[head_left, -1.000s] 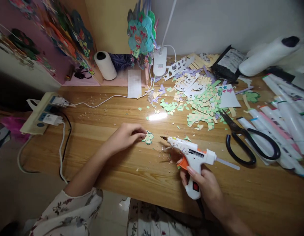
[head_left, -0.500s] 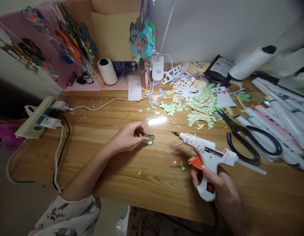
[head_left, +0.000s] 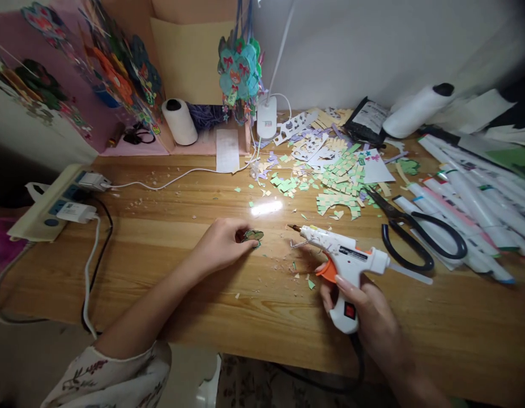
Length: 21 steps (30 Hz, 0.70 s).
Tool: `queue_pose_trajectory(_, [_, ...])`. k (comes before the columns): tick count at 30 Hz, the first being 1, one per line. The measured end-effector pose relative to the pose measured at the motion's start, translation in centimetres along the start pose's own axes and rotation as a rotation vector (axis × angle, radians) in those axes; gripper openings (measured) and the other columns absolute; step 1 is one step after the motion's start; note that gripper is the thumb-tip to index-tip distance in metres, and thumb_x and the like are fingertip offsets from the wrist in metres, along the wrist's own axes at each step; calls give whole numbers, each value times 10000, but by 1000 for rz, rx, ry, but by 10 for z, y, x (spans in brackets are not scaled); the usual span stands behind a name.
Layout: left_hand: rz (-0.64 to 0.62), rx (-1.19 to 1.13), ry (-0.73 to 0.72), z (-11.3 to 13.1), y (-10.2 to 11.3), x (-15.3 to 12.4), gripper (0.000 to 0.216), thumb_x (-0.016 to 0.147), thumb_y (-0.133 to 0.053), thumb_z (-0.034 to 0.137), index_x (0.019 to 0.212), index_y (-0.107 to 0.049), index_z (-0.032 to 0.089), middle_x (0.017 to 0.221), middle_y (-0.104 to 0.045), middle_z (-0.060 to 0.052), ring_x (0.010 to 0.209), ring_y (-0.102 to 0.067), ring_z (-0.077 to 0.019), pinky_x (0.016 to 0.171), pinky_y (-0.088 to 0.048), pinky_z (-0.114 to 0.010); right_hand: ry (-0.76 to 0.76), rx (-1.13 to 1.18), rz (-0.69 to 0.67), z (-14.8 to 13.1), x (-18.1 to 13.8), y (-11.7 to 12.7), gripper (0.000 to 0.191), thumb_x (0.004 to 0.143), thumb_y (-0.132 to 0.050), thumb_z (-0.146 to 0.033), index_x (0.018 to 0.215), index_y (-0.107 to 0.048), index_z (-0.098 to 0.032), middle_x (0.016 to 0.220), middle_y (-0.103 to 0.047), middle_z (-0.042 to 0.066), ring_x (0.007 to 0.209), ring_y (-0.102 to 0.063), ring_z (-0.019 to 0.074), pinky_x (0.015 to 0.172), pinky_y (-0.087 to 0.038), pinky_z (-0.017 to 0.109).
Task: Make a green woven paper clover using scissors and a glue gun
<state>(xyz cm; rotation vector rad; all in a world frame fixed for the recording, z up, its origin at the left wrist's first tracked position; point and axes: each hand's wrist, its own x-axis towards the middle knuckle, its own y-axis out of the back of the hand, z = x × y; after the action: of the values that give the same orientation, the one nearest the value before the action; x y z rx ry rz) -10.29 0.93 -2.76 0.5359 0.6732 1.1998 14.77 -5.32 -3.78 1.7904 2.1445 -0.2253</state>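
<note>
My left hand [head_left: 225, 245] pinches a small green-edged paper cutout [head_left: 254, 235] between thumb and fingers, just above the wooden table. Its finer detail is too small to make out. In my right hand [head_left: 368, 309] is a white hot glue gun [head_left: 345, 255], held by its handle with fingers around the orange trigger [head_left: 328, 271]. The brown nozzle points left toward the cutout, with a gap between them. A clear glue stick [head_left: 410, 275] pokes out of the gun's rear.
Black-handled scissors [head_left: 409, 232] lie right of the gun, beside several white markers [head_left: 470, 198]. Paper scraps [head_left: 338, 170] cover the back of the table. A power strip [head_left: 54, 207] with cables sits at the left. Blue cutouts [head_left: 240, 68] hang from the shelf.
The view has shifted slightly, so most things sit a little further left. My left hand has turned the cutout, which appears more tilted. The glue gun stays in my right hand.
</note>
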Motion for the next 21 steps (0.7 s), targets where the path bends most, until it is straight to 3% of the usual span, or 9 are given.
queue_pose_trajectory(9, [-55,-95,45,-6,-1,1,229,768,-612,354,738,-650,130,612,-536,2,566,-450,-108,502,-300,-218,0,37,21,-6,-3,-3,388,810,-503,-512,597,-544,-190,527,-519,-11,462,-434,115,448,-360,227])
queue_pose_trajectory(14, [-137,-340,117,6,8,-1,228,742,-650,348,752,-638,121,662,-587,-18,587,-503,-114,537,-366,-228,-22,17,6,-8,-2,-3,430,814,-477,-532,561,-529,-188,524,-499,0,475,-436,128,472,-364,247])
queue_pose_trajectory(21, [8,-681,133,18,26,-3,189,677,-735,317,764,-664,164,776,-673,-16,717,-594,-128,692,-442,-237,-4,-22,-8,-6,0,2,462,858,-430,-546,579,-533,-193,531,-479,-2,478,-424,129,460,-352,249])
